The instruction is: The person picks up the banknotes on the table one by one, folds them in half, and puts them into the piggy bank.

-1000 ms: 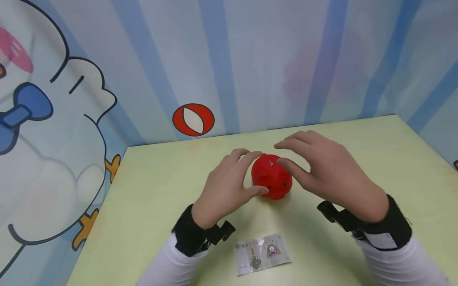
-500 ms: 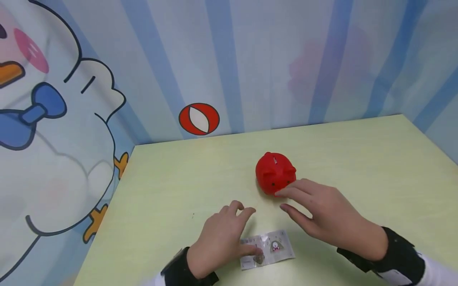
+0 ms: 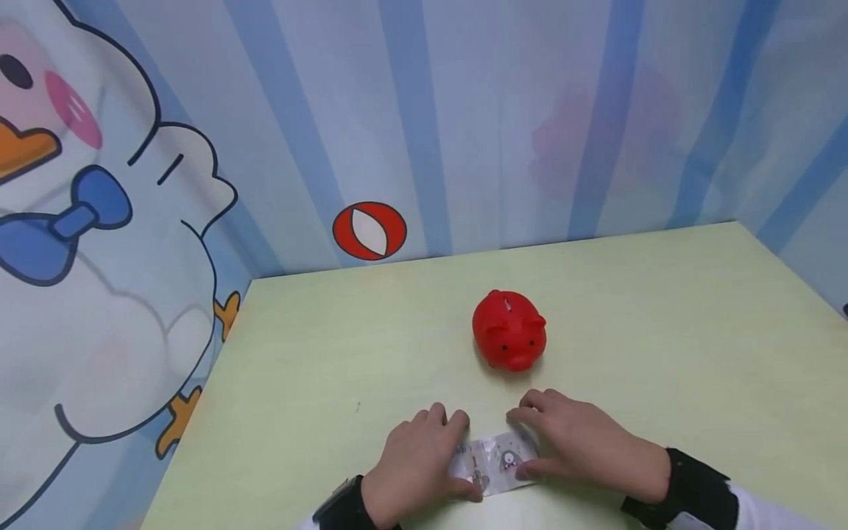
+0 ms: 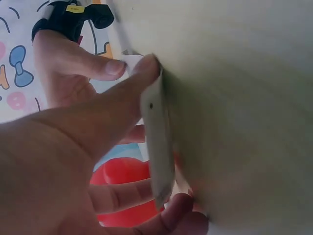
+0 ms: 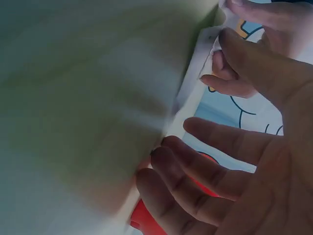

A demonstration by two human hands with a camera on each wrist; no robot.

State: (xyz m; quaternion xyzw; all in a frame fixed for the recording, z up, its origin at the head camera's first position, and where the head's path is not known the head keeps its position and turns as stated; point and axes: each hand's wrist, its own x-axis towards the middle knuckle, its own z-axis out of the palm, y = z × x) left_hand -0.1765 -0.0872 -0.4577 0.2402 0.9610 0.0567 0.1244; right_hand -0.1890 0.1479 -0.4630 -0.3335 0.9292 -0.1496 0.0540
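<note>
A small flat packet (image 3: 501,461) with grey printing and a cartoon figure lies at the front middle of the table. My left hand (image 3: 424,460) holds its left end, with the thumb at the near edge and curved fingers at the far edge. At the right end my right hand (image 3: 570,445) has its thumb on the packet's face and its fingers bent by the far corner. Seen from the left wrist, the packet (image 4: 159,137) shows nearly edge-on between thumb and fingertips. A red piggy bank (image 3: 509,331) stands just beyond both hands, slot up, snout toward me.
The pale yellow table (image 3: 662,331) runs back to a blue striped wall (image 3: 503,125). On the wall are a painted red and white ball (image 3: 369,231) and a large cartoon duck (image 3: 132,316) at the left.
Both hands have come down and toward me, away from the piggy bank and onto the packet's two ends. The piggy bank, between my hands a second ago, now stands free of them.
</note>
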